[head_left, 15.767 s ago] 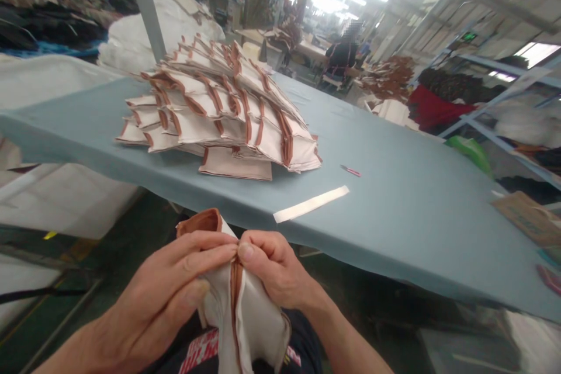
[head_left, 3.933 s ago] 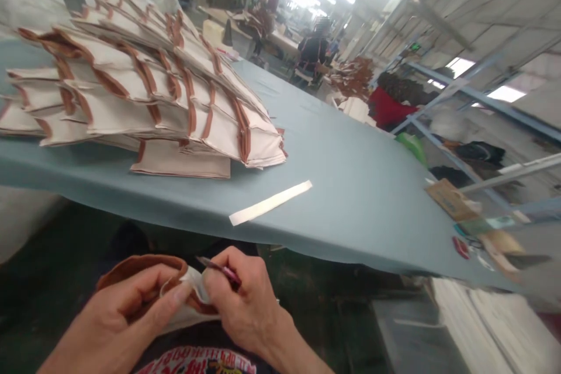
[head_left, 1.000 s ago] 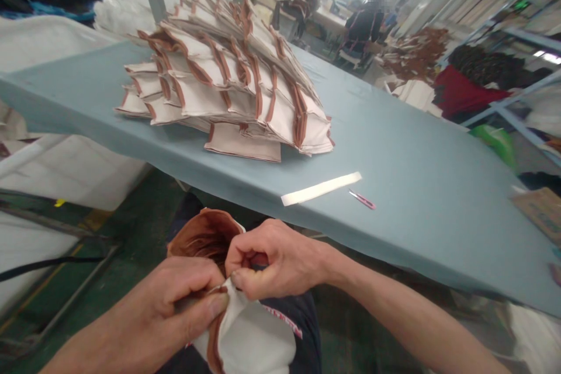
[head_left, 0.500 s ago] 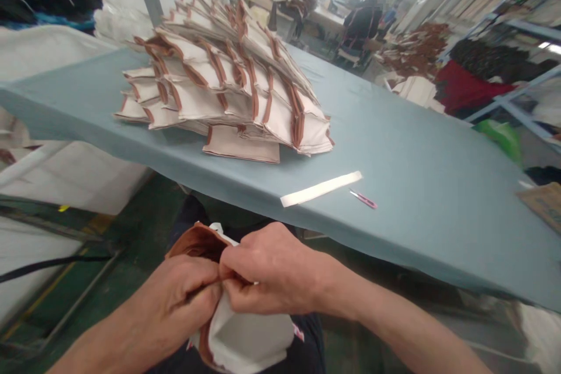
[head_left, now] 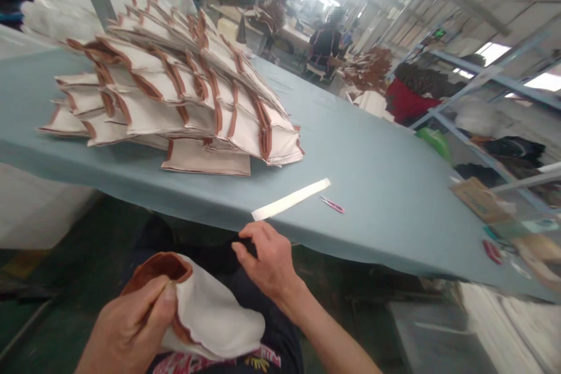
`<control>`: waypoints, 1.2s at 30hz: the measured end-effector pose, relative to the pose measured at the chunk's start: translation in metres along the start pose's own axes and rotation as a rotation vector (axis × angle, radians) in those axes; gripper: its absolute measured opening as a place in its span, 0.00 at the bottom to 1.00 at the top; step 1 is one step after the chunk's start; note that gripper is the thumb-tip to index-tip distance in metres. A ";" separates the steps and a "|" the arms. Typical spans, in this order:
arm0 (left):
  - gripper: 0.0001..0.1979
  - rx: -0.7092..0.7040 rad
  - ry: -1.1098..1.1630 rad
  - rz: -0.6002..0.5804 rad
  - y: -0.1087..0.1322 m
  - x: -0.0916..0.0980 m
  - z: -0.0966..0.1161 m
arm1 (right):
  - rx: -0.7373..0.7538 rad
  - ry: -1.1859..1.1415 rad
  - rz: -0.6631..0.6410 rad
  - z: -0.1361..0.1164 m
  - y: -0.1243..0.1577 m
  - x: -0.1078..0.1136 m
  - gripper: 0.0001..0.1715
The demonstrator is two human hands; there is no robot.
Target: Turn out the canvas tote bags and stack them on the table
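Note:
In my left hand (head_left: 135,321), thumb and fingers pinch the rim of a white cloth bag (head_left: 214,304) with brown trim and a brown inside. The bag hangs over my lap, its mouth facing up and left. My right hand (head_left: 267,257) is apart from the bag, near the table's front edge, thumb and fingers spread with nothing visible between them. Just beyond its fingertips, a pale flat strip (head_left: 291,198) lies on the table. To the right of the strip is a small pink-handled thread snipper (head_left: 332,204).
A large stack of similar white and brown-edged bags (head_left: 188,93) covers the left part of the blue-grey table (head_left: 372,187). A cardboard box (head_left: 477,198) stands at the right. Shelving (head_left: 473,123) holds dark cloth. A person (head_left: 324,44) sits farther back.
My right hand has let go of the bag's rim and moved up to the table edge, its fingers parting. My left hand keeps its pinch. The view has turned right.

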State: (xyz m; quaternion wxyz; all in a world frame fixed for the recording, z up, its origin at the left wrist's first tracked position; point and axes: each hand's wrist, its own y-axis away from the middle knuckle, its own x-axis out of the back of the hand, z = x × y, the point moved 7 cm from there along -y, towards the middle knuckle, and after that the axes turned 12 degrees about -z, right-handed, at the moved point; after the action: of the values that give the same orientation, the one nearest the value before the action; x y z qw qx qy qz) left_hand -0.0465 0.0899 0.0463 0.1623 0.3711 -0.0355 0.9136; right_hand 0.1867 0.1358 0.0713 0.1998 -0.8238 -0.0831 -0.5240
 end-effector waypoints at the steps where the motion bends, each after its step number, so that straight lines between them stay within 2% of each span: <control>1: 0.27 -0.027 0.012 -0.017 -0.003 -0.004 -0.002 | -0.069 0.054 0.026 0.020 0.004 -0.002 0.07; 4: 0.25 -0.101 0.006 0.020 -0.014 -0.013 -0.004 | -0.190 0.188 0.043 0.063 0.010 -0.008 0.17; 7: 0.24 -0.137 -0.016 0.067 -0.026 -0.024 0.003 | -0.204 0.271 0.010 0.080 0.006 -0.016 0.22; 10: 0.23 -0.159 -0.011 0.020 -0.041 -0.034 0.016 | -0.196 0.317 -0.004 0.081 -0.002 -0.024 0.20; 14: 0.22 -0.171 -0.020 -0.037 -0.061 -0.035 0.030 | -0.191 0.346 -0.015 0.080 -0.012 -0.027 0.12; 21: 0.20 -0.123 -0.065 -0.080 -0.092 -0.045 0.033 | -0.197 0.320 -0.044 0.077 -0.029 -0.029 0.05; 28: 0.19 -0.006 -0.068 -0.041 -0.112 -0.052 0.030 | -0.223 0.183 -0.107 0.082 -0.035 -0.027 0.12; 36: 0.22 0.025 -0.027 -0.132 -0.145 -0.066 0.043 | -0.397 -0.093 -0.109 0.100 -0.036 -0.013 0.12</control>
State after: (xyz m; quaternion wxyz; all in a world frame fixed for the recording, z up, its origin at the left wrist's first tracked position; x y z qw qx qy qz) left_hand 0.0732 0.2007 0.0242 0.2172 0.3870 -0.0019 0.8961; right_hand 0.2519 0.2107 0.0307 0.0008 -0.8646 -0.0320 -0.5015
